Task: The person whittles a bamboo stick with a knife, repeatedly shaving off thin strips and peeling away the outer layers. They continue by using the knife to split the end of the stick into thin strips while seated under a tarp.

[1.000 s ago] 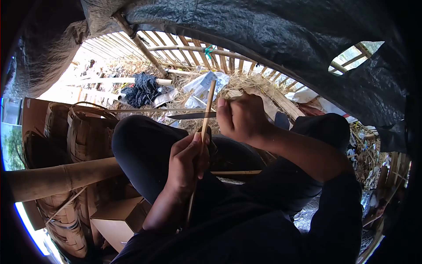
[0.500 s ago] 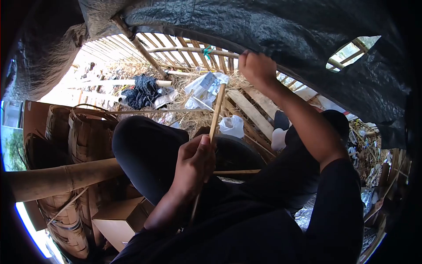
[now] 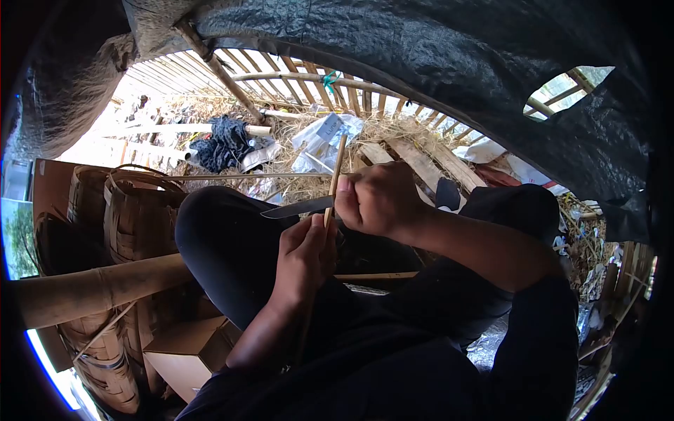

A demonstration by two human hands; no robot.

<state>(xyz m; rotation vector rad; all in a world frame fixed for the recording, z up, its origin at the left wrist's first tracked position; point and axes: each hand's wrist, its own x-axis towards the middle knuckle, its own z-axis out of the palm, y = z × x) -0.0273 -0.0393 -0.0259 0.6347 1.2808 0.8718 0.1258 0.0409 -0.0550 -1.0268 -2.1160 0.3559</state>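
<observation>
My left hand is closed around a thin bamboo strip, which stands nearly upright and leans slightly right at its top. Its lower part runs down in front of my dark clothing. My right hand is a fist around a knife, its handle hidden in the fingers. The knife's blade points left and crosses the strip just above my left thumb. My right thumb lies against the strip.
A thick bamboo pole lies at the left beside woven baskets and a cardboard box. Black plastic sheeting hangs overhead. Dark cloth, a white plastic bag and wooden planks lie on the littered ground ahead.
My right hand has come down and left from near the sheeting to the strip, and the knife blade now shows across it. My left hand stays in nearly the same place.
</observation>
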